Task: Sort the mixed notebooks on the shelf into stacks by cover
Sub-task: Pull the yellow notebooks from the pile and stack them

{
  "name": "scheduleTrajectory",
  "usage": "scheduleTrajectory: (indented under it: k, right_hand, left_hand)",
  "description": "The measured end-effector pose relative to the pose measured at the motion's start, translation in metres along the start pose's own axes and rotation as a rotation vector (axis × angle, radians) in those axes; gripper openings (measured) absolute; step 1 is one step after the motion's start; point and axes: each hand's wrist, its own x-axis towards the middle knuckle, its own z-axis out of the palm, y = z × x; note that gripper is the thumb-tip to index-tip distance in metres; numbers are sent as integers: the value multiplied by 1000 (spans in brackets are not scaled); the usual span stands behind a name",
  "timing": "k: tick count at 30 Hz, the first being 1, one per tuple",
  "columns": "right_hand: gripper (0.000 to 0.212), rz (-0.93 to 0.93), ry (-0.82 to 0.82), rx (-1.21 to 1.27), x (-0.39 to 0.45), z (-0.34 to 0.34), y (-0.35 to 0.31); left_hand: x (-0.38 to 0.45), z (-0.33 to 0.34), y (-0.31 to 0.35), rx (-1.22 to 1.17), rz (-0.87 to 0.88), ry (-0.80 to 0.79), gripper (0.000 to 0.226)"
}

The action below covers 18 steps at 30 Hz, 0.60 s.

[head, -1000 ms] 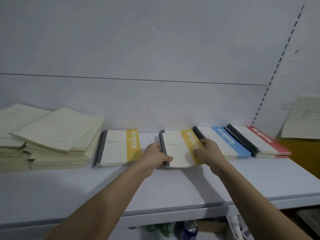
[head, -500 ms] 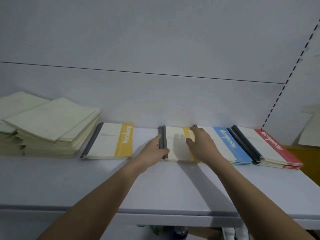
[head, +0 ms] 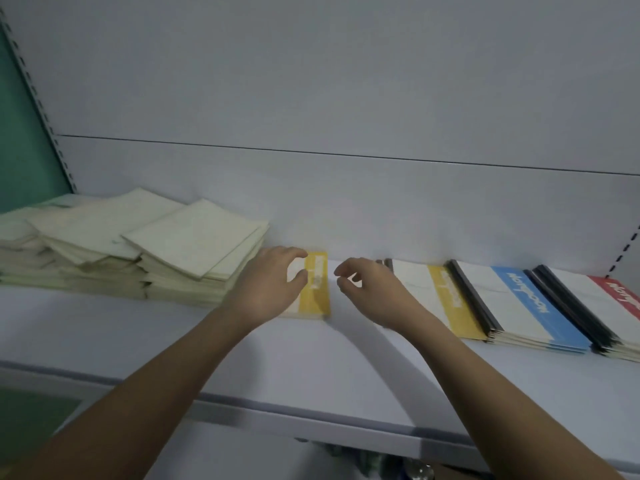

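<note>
On the far left of the white shelf (head: 104,327) lie loose, uneven heaps of cream notebooks (head: 138,247), plain-covered, fanned at different angles with corners overhanging.

Just right of them lies a yellow notebook (head: 313,285), flat, white cover with a yellow band along its right edge bearing pale lettering. Its long axis runs near to far, the lettering running along the band. The left hand (head: 266,285) hovers over or rests on its white part, fingers loosely curled and spread, thumb apart from them; whether it touches the cover cannot be told, and it grips nothing.

The right hand (head: 370,289) is over the bare shelf between this notebook and the next pile, fingers loosely curled, thumb and forefinger close, holding nothing.

Behind its wrist lies a yellow stack (head: 436,299), dark spine on the left, yellow band on the right, long axis near to far and leaning rightward toward the viewer. Touching it, and overlapping its right edge, is a blue stack (head: 519,306) with the same layout and a black spine. At the far right, cut by the frame edge, is a red stack (head: 609,292), its black spine against the blue band.
</note>
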Motion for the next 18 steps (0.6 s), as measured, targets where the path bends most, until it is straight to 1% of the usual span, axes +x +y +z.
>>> scheduleTrajectory:
  k: [2, 4, 6, 7, 9, 12, 15, 18]
  right_hand:
    - [28, -16, -50, -31, 7, 22, -18]
    - [35, -26, -107, -85, 12, 44, -35]
    - [46, -40, -158, -175, 17, 65, -49]
    - [52, -52, -168, -230, 19, 75, -54]
    - [65, -65, -158, -333, 23, 91, -63]
    - [81, 30, -200, -390, 27, 109, -69]
    - [82, 140, -277, -398, 26, 119, -69]
    - [72, 159, -231, -426, 20, 116, -76]
  left_hand:
    - [-8, -17, -22, 112, 12, 50, 31]
    - [-15, -32, -41, 224, 59, 95, 32]
    - [-20, -44, -61, 306, 104, 113, 44]
    - [-21, -50, -72, 326, 111, 97, 49]
    - [-24, -60, -89, 343, 111, 76, 51]
    - [-30, -74, -109, 296, 117, 72, 51]
    - [-38, -82, -124, 297, 172, 100, 49]
    - [-44, -88, -129, 254, 198, 91, 42]
